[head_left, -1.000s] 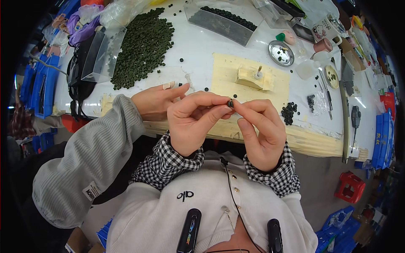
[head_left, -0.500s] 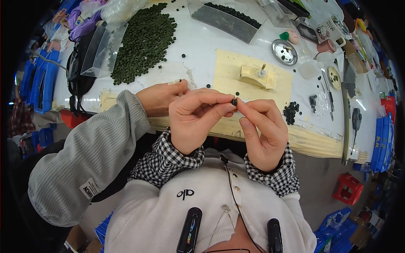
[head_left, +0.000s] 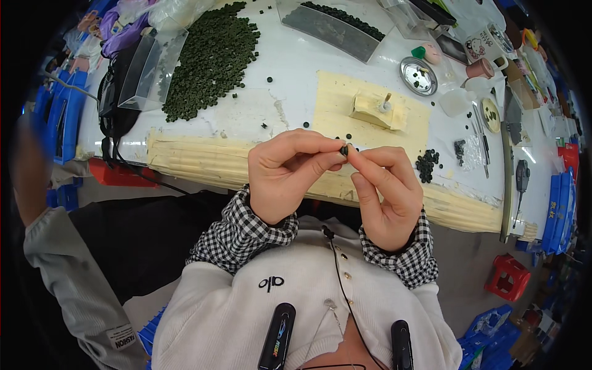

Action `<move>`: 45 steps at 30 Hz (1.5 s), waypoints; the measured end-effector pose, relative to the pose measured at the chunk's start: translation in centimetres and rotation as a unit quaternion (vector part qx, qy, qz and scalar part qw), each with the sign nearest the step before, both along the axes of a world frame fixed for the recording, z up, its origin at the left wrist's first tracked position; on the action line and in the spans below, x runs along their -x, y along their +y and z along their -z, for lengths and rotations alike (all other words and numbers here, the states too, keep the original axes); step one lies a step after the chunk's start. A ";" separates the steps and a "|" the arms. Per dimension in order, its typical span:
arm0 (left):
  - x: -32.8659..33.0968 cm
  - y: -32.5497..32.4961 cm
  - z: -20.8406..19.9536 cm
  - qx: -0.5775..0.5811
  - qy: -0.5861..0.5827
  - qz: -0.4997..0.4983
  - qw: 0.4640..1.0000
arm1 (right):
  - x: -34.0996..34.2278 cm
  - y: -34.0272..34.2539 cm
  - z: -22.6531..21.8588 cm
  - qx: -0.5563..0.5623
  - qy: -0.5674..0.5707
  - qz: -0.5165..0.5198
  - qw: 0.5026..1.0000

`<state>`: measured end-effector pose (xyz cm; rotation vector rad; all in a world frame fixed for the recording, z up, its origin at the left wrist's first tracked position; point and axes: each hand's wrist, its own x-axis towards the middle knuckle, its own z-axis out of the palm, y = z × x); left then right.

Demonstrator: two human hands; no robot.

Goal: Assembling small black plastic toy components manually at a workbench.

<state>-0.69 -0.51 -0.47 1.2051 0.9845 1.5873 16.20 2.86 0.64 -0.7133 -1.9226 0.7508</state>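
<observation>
Between the thumb and forefinger of my left hand (head_left: 285,174) is a small dark green round piece (head_left: 343,150). The forefinger tip of my right hand (head_left: 390,194) touches that piece from the other side. My right thumb stands apart below, with the other right fingers bent. Both hands are over the table's near edge. Just beyond the fingertips, a cream-coloured pad (head_left: 330,102) carries a tape-covered block (head_left: 377,113) with a short upright pin. A cluster of small black round pieces (head_left: 427,165) lies right of my right hand.
A large heap of dark green pieces (head_left: 213,61) covers the back left, beside a clear bin (head_left: 151,71). Another clear tray (head_left: 333,34) holds dark pieces. A round metal dish (head_left: 418,76), tweezers (head_left: 481,132) and a mug (head_left: 487,46) stand right. A co-worker's sleeve (head_left: 80,283) is at left.
The co-worker's arm has swung away from the table to the far left, their hand now blurred. A small dark piece lies on the table near where that hand was. My hands barely moved.
</observation>
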 end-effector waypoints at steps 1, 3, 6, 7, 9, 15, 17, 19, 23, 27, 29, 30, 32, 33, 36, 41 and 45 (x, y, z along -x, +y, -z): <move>0.1 0.0 0.0 0.007 -0.013 0.001 1.000 | 0.1 0.1 -0.1 -0.008 -0.003 0.003 1.000; 0.3 0.0 0.1 0.052 -0.042 -0.010 0.998 | 0.2 0.0 -0.4 -0.038 -0.033 0.046 0.998; 0.7 0.1 -0.1 0.091 -0.036 -0.044 0.994 | 2.1 0.2 -2.0 -0.081 -0.076 0.019 0.994; 1.1 0.1 0.1 0.109 -0.034 -0.041 0.993 | 3.4 0.4 -2.5 -0.103 -0.090 -0.010 0.991; 1.6 0.1 0.1 0.102 -0.039 -0.033 0.993 | 5.8 1.1 -3.4 -0.139 -0.127 -0.036 0.981; 2.4 -0.3 0.3 0.107 -0.069 -0.061 0.990 | 6.2 1.3 -4.0 -0.191 -0.072 -0.057 0.977; 2.6 -0.2 0.1 0.105 -0.054 -0.075 0.990 | 4.5 1.0 -3.8 -0.168 -0.068 -0.040 0.983; 2.5 0.0 0.2 0.103 -0.058 -0.076 0.990 | 2.9 0.8 -3.4 -0.120 -0.068 -0.008 0.990; 1.6 -0.1 -0.6 0.087 -0.080 -0.057 0.991 | 2.0 0.9 -1.9 -0.026 -0.037 0.037 0.998; 1.0 -0.2 -0.9 0.069 -0.070 -0.032 0.995 | 1.6 0.4 -0.7 0.009 -0.010 0.003 1.000; 1.0 -0.3 -0.7 0.057 -0.059 -0.022 0.996 | 1.4 0.2 -0.5 0.022 -0.001 -0.013 1.000; 0.9 -0.3 -0.7 0.047 -0.054 -0.021 0.997 | 1.4 0.2 -0.4 0.029 0.005 -0.022 0.999; 0.6 -0.2 -0.6 0.028 -0.044 -0.019 0.998 | 1.2 0.2 -0.2 0.036 0.017 -0.032 0.999; 0.5 -0.2 -0.7 0.025 -0.031 -0.021 0.999 | 1.1 0.2 -0.1 0.041 0.023 -0.036 0.998; 0.3 -0.1 -0.7 0.019 -0.004 -0.024 1.000 | 0.7 0.2 0.0 0.052 0.027 -0.045 0.997; 0.0 0.0 -0.7 0.015 0.004 -0.026 1.000 | 0.4 0.2 0.3 0.070 0.042 -0.049 0.995; 0.0 0.1 -0.4 0.005 0.027 -0.030 0.999 | 0.4 0.3 0.3 0.080 0.050 -0.062 0.994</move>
